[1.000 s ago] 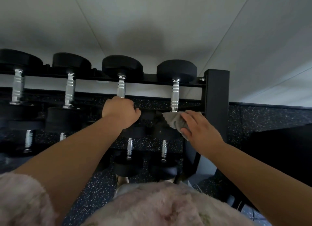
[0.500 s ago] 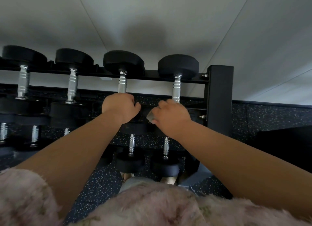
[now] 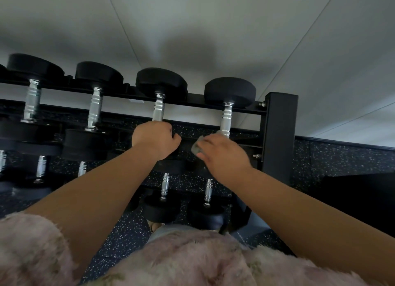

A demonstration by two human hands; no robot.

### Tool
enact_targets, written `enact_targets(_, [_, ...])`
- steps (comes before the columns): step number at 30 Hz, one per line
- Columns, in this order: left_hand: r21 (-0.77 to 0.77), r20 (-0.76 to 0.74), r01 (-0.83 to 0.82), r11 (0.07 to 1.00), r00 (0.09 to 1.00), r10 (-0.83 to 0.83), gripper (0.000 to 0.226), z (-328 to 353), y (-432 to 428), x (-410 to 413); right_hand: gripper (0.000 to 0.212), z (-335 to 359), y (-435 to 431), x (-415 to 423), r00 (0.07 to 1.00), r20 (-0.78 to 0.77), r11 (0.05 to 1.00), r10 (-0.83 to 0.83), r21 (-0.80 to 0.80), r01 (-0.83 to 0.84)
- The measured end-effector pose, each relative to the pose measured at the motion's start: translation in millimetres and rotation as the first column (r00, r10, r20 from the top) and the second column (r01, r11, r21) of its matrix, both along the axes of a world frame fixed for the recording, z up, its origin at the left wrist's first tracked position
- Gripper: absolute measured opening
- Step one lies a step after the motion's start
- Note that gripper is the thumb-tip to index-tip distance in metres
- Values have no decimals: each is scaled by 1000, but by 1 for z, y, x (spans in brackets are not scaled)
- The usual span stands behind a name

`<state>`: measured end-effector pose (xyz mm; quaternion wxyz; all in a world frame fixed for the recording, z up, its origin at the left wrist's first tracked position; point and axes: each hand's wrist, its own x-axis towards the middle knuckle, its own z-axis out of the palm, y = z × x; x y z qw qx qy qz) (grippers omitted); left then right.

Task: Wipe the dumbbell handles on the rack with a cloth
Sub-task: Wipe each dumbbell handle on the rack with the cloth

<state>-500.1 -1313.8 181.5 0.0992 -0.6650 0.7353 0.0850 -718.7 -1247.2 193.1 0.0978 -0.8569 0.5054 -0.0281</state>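
Black dumbbells with chrome handles lie in a row on the top tier of a black rack (image 3: 280,131). My left hand (image 3: 155,139) is closed around the near end of the third dumbbell's handle (image 3: 158,110). My right hand (image 3: 222,155) grips a grey cloth (image 3: 197,147) bunched against the near end of the rightmost dumbbell's handle (image 3: 226,118). Most of the cloth is hidden under my fingers. Two more top-tier handles (image 3: 95,109) stand further left.
Lower tiers hold more dumbbells, with chrome handles (image 3: 165,186) below my hands. The rack's thick black upright post stands just right of my right hand. A white wall (image 3: 213,29) is behind, and speckled black rubber floor (image 3: 119,232) lies below. Fluffy pink sleeves fill the bottom edge.
My right hand went from holding the cloth loosely beside the rightmost handle to clamping it around that handle's lower end. The left hand stayed on its handle.
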Motion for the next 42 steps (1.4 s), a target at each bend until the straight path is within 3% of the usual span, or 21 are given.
enact_targets(3, [-7,-27,-3,1000,1000,3,37,-1,1,0,32,-14,-11,25,998,-69,998,1,63,3])
enact_targets(5, [-6,-42,-9,1000,999,9,36,0,1,2,23,-13,-11,23,986,-148,997,81,29,-77])
enact_targets(7, [-1,-54,-12,1000,998,12,36,0,2,3,21,-13,-6,6,988,-100,993,115,-18,-117])
enact_targets(10, [-10,-63,-9,1000,998,9,36,1,3,1,32,-9,9,-22,1000,-22,999,6,-53,-7])
enact_targets(14, [-25,-43,4,1000,999,-6,39,0,3,1,22,-13,11,-5,997,-80,992,-17,-126,7])
enact_targets(19, [-67,-96,5,998,995,-11,41,0,4,5,20,1,-22,62,925,-367,964,100,265,0])
enact_targets(22, [-80,-125,5,997,992,-15,38,-2,5,6,27,-3,-28,76,828,-520,952,212,302,-54])
enact_targets(25, [-54,-146,17,998,989,-24,33,-5,4,9,18,1,-21,52,936,-340,989,94,142,-48])
enact_targets(27, [-49,-160,30,998,986,-37,33,-6,3,11,23,1,-11,25,973,-229,998,13,60,1])
enact_targets(32, [-42,-170,38,998,985,-44,34,-7,2,12,42,2,11,-21,998,-25,997,-55,57,56])
enact_targets(39, [-41,-155,44,998,987,-50,34,-5,2,9,38,4,-13,28,969,-248,999,5,40,5])
enact_targets(42, [-47,-145,37,998,989,-43,34,-6,3,9,41,-1,-16,23,969,-245,999,38,43,-28])
